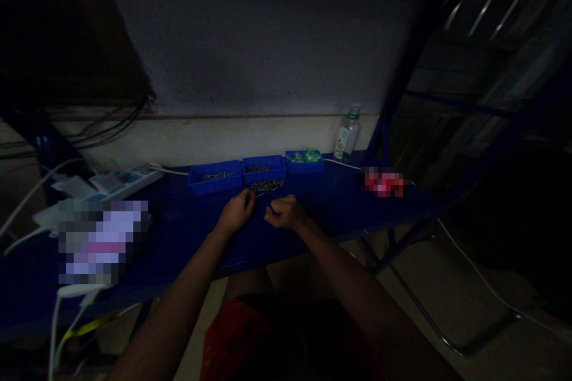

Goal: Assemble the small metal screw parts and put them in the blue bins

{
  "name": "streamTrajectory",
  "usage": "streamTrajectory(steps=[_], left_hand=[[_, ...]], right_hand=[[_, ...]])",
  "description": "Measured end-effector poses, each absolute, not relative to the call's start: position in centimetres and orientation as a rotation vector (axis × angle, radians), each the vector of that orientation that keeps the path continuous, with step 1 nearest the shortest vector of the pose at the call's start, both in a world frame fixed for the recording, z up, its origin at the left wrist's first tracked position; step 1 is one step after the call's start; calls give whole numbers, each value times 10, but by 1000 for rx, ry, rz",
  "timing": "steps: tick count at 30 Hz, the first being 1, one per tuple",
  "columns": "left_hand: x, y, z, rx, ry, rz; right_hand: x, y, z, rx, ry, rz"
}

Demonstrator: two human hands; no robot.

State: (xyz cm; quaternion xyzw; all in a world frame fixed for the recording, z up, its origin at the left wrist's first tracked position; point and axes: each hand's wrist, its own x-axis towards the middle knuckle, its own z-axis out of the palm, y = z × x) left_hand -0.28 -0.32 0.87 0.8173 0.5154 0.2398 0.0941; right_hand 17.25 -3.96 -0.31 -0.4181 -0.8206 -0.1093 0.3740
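Near the middle of the frame, the person's left hand [236,212] and right hand [286,212] are apart from each other, over the blue surface [339,205]. Both have their fingers bent inward; in this dim light one cannot tell whether either is closed on anything. A thin bright sliver [260,194] shows just right of the left fingertips, pinched or merely lying there, it is unclear.

The pile of small metal pieces [268,185] lies beyond the hands, against the front of the middle blue tray [264,177], which holds similar pieces. To its left, another tray [218,185] carries slim silvery pieces [217,176]; the tray on the right [306,167] holds crumpled greenish film [308,156]. A bottle [347,137] stands farther right.

The metal pieces look light, stiff and hard to damage, but their smooth, narrow bodies would likely roll or slip. A thumb-and-forefinger pinch around the middle of one piece should suit best; the film looks soft and nearly weightless.
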Motion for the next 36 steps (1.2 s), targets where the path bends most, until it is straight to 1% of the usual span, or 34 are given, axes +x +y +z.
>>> streamTrajectory(steps=[4, 11, 27, 36], left_hand=[[-3, -3, 8, 2419, 1496, 748], [-3, -3, 9, 2433, 1440, 762], [-2, -4, 10, 2439, 1272, 806], [-4, 0, 7, 2476, 1204, 783]], right_hand=[[170, -34, -6, -1136, -2138, -275], [167, -29, -2, -1565, -1988, -84], [172, -22, -6, -1447, -2063, 151], [173, -20, -8, -1398, -2041, 167]])
